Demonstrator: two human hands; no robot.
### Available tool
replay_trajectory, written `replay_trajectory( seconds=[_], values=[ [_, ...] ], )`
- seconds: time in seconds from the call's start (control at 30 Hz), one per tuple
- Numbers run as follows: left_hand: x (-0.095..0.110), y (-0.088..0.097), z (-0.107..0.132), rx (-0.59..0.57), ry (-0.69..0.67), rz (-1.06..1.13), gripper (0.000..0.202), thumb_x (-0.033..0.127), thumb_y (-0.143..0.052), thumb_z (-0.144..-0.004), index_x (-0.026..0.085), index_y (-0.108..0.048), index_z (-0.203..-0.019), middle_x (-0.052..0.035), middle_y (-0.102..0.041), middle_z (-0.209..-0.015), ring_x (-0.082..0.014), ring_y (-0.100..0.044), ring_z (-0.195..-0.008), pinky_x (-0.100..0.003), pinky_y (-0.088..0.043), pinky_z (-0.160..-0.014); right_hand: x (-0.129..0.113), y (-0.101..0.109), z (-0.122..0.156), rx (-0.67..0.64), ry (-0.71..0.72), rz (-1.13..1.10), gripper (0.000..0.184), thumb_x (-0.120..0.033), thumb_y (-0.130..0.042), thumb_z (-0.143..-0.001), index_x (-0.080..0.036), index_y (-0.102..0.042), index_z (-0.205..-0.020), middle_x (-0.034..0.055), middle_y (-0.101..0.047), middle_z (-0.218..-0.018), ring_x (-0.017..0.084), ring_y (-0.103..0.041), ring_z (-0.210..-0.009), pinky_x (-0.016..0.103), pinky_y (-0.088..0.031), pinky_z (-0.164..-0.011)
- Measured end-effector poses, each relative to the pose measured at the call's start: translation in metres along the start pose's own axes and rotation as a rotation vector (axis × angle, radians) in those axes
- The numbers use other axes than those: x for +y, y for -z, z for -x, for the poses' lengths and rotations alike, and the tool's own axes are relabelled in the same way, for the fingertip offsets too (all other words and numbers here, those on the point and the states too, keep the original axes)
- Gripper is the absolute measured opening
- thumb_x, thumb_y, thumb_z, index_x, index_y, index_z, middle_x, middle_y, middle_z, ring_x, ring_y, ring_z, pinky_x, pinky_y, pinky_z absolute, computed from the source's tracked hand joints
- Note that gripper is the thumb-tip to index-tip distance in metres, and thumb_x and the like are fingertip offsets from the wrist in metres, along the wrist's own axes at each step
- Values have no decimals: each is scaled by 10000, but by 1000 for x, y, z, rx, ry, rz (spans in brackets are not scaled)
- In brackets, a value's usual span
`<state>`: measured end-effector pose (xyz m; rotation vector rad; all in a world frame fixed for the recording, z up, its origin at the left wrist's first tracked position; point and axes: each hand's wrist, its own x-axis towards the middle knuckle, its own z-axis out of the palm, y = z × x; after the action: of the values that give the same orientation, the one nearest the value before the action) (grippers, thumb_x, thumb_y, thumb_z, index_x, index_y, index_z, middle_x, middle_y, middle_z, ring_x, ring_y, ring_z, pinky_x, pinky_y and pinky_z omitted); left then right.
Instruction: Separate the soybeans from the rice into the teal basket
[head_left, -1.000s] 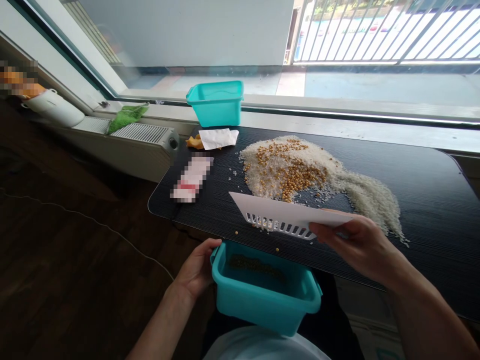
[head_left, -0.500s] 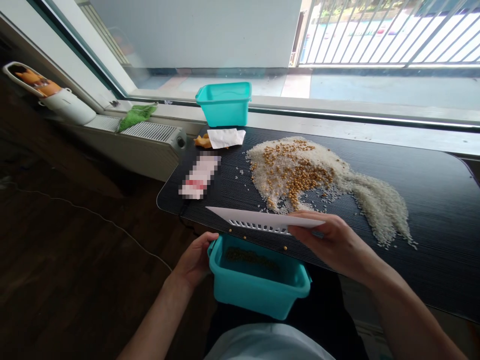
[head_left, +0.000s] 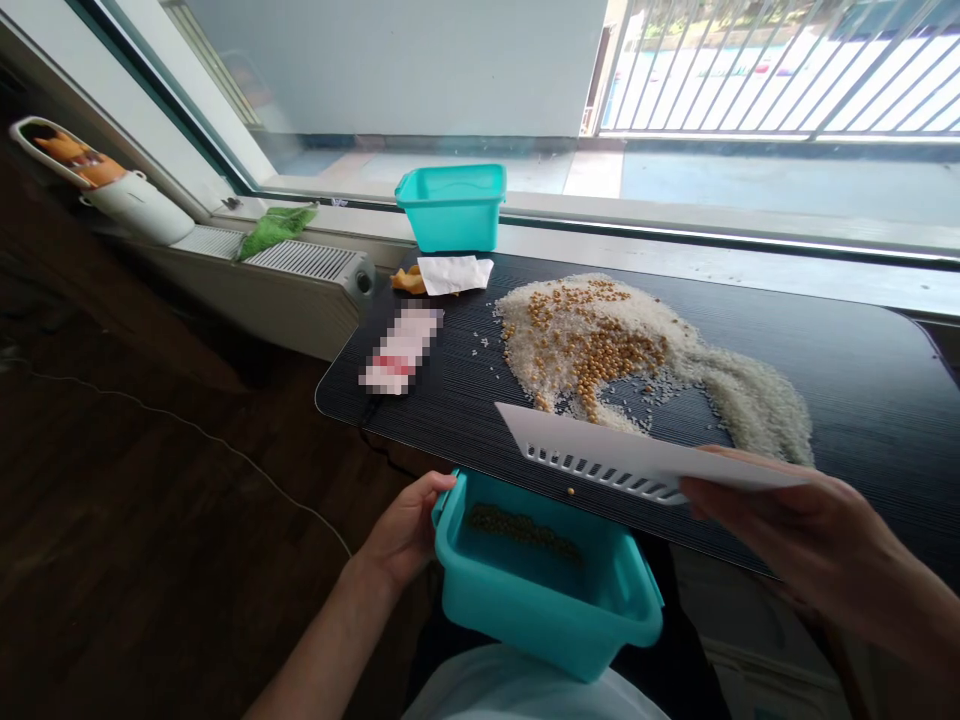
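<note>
My left hand (head_left: 405, 525) grips the left rim of a teal tub (head_left: 547, 590) held below the table's near edge; a thin layer of beans lies inside. My right hand (head_left: 810, 540) is closed on a white slotted basket (head_left: 622, 455), tilted above the table edge over the tub. Behind the basket a pile of white rice mixed with yellow soybeans (head_left: 592, 335) spreads on the black table (head_left: 862, 380). One loose bean (head_left: 571, 491) lies near the table edge.
A second teal tub (head_left: 452, 207) stands on the window sill at the back. White paper (head_left: 454, 273) and a blurred packet (head_left: 401, 348) lie on the table's left part. A radiator (head_left: 300, 265) with a green cloth (head_left: 276, 228) is left.
My right hand has carried the white basket to the right, from above the tub's left side to its right side. The teal tub sits slightly more to the right.
</note>
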<state>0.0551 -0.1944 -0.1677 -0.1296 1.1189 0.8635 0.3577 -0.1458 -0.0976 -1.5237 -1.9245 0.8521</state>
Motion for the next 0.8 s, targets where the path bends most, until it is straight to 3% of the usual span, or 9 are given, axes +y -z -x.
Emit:
replay_trajectory(
  seconds=[0.2,0.27,0.37,0.47,0.8],
  values=[
    [-12,-14,-3,-11,51,21,261,107,-474,-791,129,-562,-545,-15,-598,-478,-88,-538,-419,-201,-468,-501,17,16,27,-49,-205,-206,316,-580,-730,-557,-267,-750,-593,35,-714,-553,209,-629,-449,263,-527,-383],
    [-14,-16,-3,-12,51,26,256,99,-482,-785,133,-556,-541,-5,-592,-468,-80,-532,-410,-192,-460,-493,18,15,28,-68,-256,-238,311,-563,-739,-553,-253,-754,-584,42,-723,-568,221,-644,-465,269,-542,-406],
    [-15,-17,-3,-11,62,23,229,112,-492,-790,113,-584,-580,-25,-629,-508,-95,-567,-446,-207,-482,-533,17,10,22,33,-312,-223,335,-556,-735,-560,-222,-738,-529,59,-721,-564,242,-670,-513,275,-559,-458],
    [-15,-17,-2,0,70,21,230,130,-491,-801,105,-595,-598,-35,-638,-512,-104,-575,-448,-219,-486,-537,17,4,11,112,-319,-198,376,-566,-719,-561,-201,-706,-467,76,-714,-552,248,-668,-521,283,-547,-447],
    [-16,-17,-2,8,74,23,229,128,-478,-811,87,-628,-643,-58,-660,-536,-126,-607,-489,-235,-498,-566,26,-4,6,64,-308,-157,343,-546,-667,-567,-216,-694,-476,61,-701,-535,234,-629,-478,292,-492,-382]
  ],
)
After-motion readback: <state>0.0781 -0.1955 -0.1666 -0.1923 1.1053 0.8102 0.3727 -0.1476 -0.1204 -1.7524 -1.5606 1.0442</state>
